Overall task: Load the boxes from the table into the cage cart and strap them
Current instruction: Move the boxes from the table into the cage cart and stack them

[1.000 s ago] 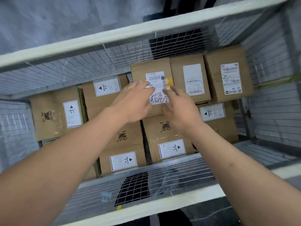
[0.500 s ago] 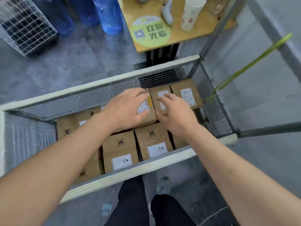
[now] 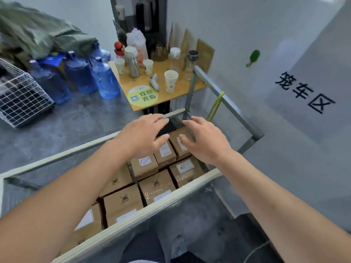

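Cage cart [image 3: 133, 223] fills near half of view; cardboard boxes [image 3: 155, 184] packed in rows inside, labels up. Green strap [image 3: 215, 106] hangs at far right rail, not yet across load (strapping judged outstanding). Left hand [image 3: 141, 136] and right hand [image 3: 206, 141] hover above far boxes, fingers spread, holding nothing

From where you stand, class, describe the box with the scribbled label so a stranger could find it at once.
Look inside the cage cart, among the brown boxes. Just below the left hand sits the box, first in the raised far row. Its white label alone carries dark handwriting; the neighbours' labels are printed.
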A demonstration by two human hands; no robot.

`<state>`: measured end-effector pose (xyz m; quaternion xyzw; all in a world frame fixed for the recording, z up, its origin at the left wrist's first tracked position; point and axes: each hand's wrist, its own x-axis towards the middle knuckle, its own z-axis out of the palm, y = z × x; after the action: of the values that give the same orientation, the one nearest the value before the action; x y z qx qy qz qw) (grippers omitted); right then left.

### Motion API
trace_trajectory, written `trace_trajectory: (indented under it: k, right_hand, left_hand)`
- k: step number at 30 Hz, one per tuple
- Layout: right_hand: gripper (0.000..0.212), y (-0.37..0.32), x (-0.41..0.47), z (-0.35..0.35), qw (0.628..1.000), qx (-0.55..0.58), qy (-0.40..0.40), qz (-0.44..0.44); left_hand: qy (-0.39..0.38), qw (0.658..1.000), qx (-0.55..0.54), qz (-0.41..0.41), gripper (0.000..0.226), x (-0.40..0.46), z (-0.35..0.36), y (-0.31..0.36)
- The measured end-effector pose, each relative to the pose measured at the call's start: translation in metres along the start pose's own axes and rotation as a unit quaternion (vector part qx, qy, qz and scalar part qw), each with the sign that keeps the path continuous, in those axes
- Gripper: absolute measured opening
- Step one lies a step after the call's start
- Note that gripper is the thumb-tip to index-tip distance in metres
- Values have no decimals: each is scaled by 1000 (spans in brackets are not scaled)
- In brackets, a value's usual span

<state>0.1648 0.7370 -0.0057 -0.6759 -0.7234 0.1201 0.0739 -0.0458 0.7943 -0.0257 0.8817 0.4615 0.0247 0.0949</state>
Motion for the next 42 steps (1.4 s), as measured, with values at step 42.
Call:
trace_trajectory:
  k: [42]
  right_hand:
    - [56, -143, -537, -16, 756, 4, 278, 593]
  left_hand:
    - [-65, 760, -17, 646, 63, -243, -41, 348]
